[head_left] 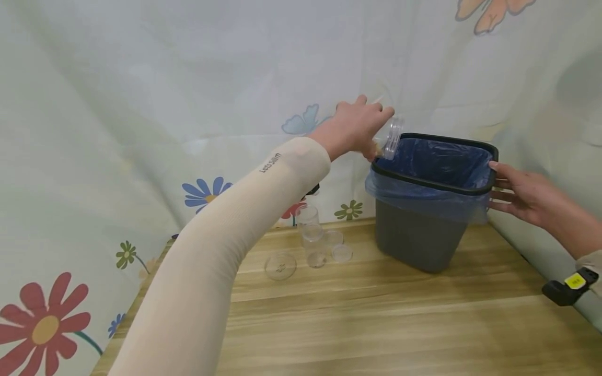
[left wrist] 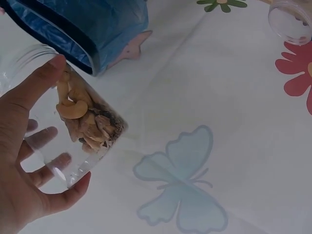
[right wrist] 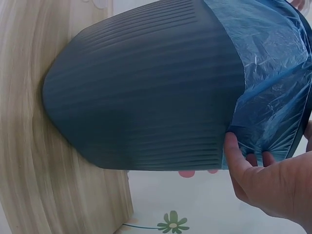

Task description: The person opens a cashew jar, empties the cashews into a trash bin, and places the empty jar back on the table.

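Observation:
My left hand (head_left: 357,125) grips a clear jar (head_left: 394,136), tipped with its mouth at the left rim of a grey bin (head_left: 418,230). In the left wrist view, cashews and brownish pieces (left wrist: 90,122) lie inside the jar along its lower side and base. A blue plastic liner (head_left: 432,203) is folded over the bin's black rim. My right hand (head_left: 531,196) holds the bin's right side, thumb at the rim and fingers against the liner outside. The right wrist view shows those fingers touching the liner's lower edge. The bin's bottom inside is hidden.
Left of the bin, clear containers (head_left: 314,248) and several round clear lids, one a lid (head_left: 280,266) nearer the left, are on the wooden table (head_left: 357,318). A flower-printed curtain (head_left: 211,104) hangs close behind and at both sides.

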`<action>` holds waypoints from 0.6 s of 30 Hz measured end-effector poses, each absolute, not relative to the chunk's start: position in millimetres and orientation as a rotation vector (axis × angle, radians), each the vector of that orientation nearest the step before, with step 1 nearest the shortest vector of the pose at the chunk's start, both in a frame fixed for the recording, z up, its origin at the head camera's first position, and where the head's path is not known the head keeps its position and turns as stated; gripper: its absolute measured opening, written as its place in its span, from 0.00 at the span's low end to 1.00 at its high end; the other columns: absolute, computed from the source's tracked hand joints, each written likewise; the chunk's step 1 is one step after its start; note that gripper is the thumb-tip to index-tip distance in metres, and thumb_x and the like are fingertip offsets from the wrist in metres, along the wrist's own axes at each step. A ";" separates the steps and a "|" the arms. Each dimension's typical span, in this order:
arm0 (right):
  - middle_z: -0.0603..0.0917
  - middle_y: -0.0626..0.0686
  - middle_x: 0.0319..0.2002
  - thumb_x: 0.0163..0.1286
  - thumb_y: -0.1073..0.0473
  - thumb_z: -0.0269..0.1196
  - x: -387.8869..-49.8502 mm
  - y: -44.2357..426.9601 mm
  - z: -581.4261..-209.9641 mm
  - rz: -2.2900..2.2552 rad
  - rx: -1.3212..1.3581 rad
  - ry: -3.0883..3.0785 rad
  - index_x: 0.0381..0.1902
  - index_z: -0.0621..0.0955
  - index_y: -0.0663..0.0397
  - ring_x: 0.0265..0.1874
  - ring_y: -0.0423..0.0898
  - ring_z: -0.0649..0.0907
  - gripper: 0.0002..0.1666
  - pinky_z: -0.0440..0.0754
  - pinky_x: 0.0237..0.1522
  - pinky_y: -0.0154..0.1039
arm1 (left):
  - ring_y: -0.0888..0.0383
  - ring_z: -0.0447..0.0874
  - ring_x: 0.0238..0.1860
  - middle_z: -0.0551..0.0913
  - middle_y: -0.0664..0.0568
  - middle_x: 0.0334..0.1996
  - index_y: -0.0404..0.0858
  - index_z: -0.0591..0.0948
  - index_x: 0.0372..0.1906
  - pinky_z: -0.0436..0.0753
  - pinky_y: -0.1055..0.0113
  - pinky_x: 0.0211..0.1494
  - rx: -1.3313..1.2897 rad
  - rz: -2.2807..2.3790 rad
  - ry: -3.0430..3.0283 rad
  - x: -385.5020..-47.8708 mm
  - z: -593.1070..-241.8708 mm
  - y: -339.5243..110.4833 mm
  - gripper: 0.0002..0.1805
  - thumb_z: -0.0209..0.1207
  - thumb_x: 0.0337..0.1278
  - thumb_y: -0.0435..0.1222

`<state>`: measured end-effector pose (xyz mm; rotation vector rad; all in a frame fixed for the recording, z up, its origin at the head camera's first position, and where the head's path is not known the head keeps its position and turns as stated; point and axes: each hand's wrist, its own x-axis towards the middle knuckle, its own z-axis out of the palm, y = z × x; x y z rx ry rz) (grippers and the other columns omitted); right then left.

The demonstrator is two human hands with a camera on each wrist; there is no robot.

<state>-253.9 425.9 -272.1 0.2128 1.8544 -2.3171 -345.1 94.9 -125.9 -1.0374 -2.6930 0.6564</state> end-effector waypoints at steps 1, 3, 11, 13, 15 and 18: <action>0.84 0.41 0.35 0.77 0.44 0.58 -253.8 425.3 -272.5 -2.315 0.213 1.858 0.33 0.87 0.40 0.34 0.40 0.86 0.16 0.86 0.39 0.39 | 0.45 0.60 0.72 0.62 0.54 0.75 0.52 0.48 0.82 0.78 0.44 0.57 -1.040 0.664 -2.686 -344.9 -126.5 95.0 0.57 0.69 0.54 0.60; 0.84 0.40 0.35 0.77 0.44 0.58 -253.4 423.9 -273.5 -2.310 0.203 1.876 0.33 0.87 0.39 0.34 0.40 0.86 0.16 0.86 0.39 0.39 | 0.44 0.59 0.73 0.62 0.54 0.76 0.52 0.49 0.82 0.78 0.43 0.57 -1.047 0.679 -2.667 -344.5 -127.8 95.2 0.58 0.69 0.53 0.60; 0.84 0.40 0.36 0.77 0.44 0.58 -249.8 421.5 -272.7 -2.324 0.195 1.886 0.33 0.87 0.39 0.35 0.39 0.86 0.16 0.86 0.41 0.37 | 0.43 0.61 0.71 0.64 0.52 0.75 0.50 0.52 0.81 0.77 0.40 0.58 -1.101 0.768 -2.575 -340.9 -134.9 94.1 0.58 0.71 0.51 0.61; 0.84 0.40 0.36 0.76 0.44 0.58 -249.6 421.5 -272.2 -2.322 0.190 1.883 0.33 0.87 0.38 0.35 0.39 0.86 0.15 0.86 0.41 0.37 | 0.43 0.63 0.69 0.65 0.52 0.74 0.50 0.54 0.79 0.78 0.41 0.57 -1.110 0.777 -2.557 -340.2 -137.4 92.5 0.56 0.71 0.51 0.61; 0.83 0.40 0.36 0.76 0.43 0.58 -249.4 421.4 -272.5 -2.318 0.190 1.883 0.33 0.86 0.38 0.35 0.39 0.86 0.14 0.86 0.41 0.37 | 0.44 0.64 0.68 0.66 0.53 0.72 0.49 0.55 0.78 0.78 0.41 0.56 -1.115 0.778 -2.549 -340.1 -140.1 91.5 0.55 0.71 0.50 0.61; 0.79 0.40 0.43 0.75 0.42 0.59 -248.9 420.8 -273.4 -2.301 0.202 1.902 0.35 0.84 0.36 0.35 0.38 0.86 0.13 0.86 0.42 0.36 | 0.44 0.64 0.68 0.66 0.53 0.72 0.49 0.55 0.78 0.79 0.42 0.55 -1.111 0.775 -2.553 -340.2 -142.3 91.3 0.55 0.71 0.51 0.61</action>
